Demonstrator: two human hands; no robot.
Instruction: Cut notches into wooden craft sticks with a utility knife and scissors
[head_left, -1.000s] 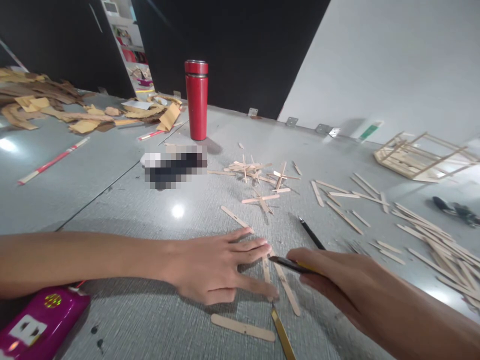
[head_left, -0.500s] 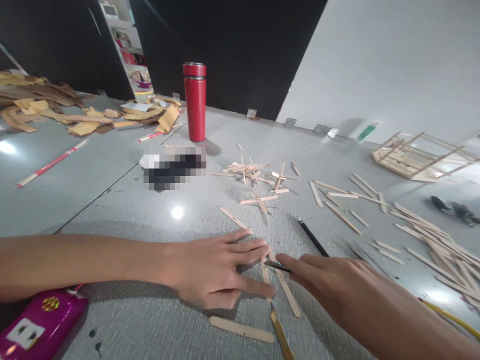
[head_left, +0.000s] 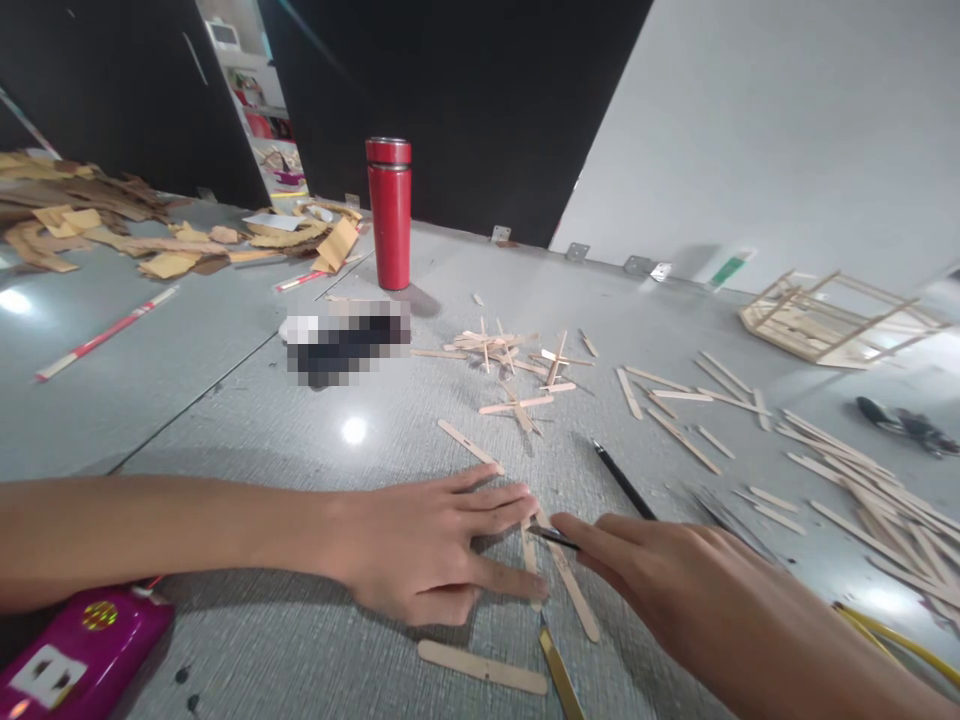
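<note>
My left hand (head_left: pixel 427 545) lies flat with its fingers spread, and the fingertips press on a short wooden craft stick (head_left: pixel 531 555). My right hand (head_left: pixel 667 575) is closed around a craft knife (head_left: pixel 555 537). The knife's blade tip touches that stick or lies just over it, between my left fingers; most of the handle is hidden in my hand. Beside the pressed stick lies a longer craft stick (head_left: pixel 576 590), slanting towards me. Another craft stick (head_left: pixel 481 668) is nearer to me, beside a brass-coloured flat tool (head_left: pixel 559 668). Beyond my left fingertips lies a stick with a slot (head_left: pixel 466 443).
A black pen (head_left: pixel 624 480) and tweezers (head_left: pixel 731 525) lie near my right hand. Joined sticks (head_left: pixel 517 408) sit ahead, a stick pile (head_left: pixel 885 500) at right. Further back are a red flask (head_left: pixel 390 220) and a wooden frame (head_left: pixel 840 320). A purple device (head_left: pixel 90 650) is left.
The whole view has shifted slightly, with the background a little lower. Both hands keep nearly the same pose, and the knife stays by the pressed stick.
</note>
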